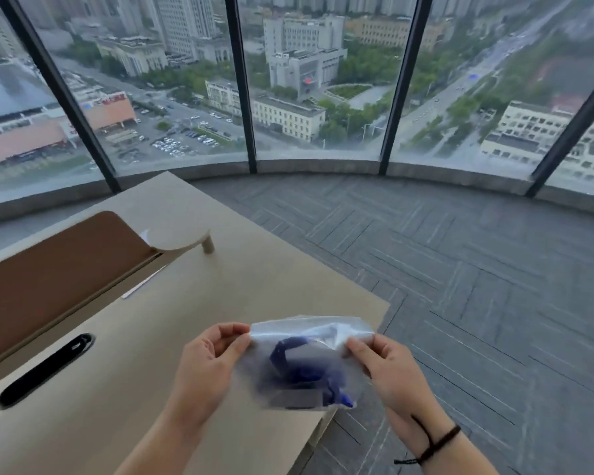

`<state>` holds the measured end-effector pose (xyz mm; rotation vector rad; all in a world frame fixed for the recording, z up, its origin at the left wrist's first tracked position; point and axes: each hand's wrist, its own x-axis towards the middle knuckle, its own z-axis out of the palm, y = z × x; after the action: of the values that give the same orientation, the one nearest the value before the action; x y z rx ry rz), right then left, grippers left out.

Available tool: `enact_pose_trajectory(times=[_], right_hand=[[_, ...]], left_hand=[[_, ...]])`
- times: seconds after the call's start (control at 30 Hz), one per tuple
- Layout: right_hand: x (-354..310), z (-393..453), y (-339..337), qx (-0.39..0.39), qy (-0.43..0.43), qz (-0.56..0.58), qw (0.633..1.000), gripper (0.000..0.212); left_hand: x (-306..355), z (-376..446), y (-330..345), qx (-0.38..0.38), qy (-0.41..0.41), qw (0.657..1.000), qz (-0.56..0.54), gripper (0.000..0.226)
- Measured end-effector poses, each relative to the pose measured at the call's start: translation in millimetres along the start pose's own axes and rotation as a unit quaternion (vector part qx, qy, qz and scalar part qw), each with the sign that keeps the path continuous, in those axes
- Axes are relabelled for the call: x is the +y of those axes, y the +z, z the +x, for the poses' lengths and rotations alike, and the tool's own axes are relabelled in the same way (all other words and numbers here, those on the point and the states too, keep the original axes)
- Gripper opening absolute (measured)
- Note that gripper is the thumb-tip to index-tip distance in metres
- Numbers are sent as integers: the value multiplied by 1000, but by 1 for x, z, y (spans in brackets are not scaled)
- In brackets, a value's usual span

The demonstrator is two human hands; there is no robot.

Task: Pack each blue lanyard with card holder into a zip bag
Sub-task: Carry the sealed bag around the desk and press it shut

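Both hands pinch zip bag [309, 361] top corners: left hand [206, 368], right hand [388, 368]; blue lanyard [302, 368] inside, between them.

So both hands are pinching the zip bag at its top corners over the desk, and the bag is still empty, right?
Not quite. The head view shows the blue lanyard already inside the zip bag. The rest holds: the left hand and right hand pinch its top corners over the desk.
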<state>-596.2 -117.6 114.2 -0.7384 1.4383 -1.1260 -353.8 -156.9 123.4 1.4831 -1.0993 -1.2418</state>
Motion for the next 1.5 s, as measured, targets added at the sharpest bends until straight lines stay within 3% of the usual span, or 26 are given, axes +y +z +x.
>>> enact_pose_trajectory(times=[0.3, 0.6, 1.03, 1.3, 1.5], right_hand=[[-24, 5, -97, 151, -4, 52, 987, 23], [-40, 61, -222, 213, -1, 118, 970, 17], [-156, 215, -445, 152, -55, 43, 986, 17], [-214, 352, -474, 104, -49, 11, 993, 13], [-252, 495, -459, 69, -38, -32, 996, 14]], left_hand=[[28, 50, 119, -159, 8, 987, -17, 9], [40, 87, 267, -234, -7, 972, 21, 10], [117, 152, 507, -195, -15, 980, -23, 13], [142, 248, 568, -135, -5, 989, -53, 13], [138, 377, 594, -94, -17, 993, -69, 14]])
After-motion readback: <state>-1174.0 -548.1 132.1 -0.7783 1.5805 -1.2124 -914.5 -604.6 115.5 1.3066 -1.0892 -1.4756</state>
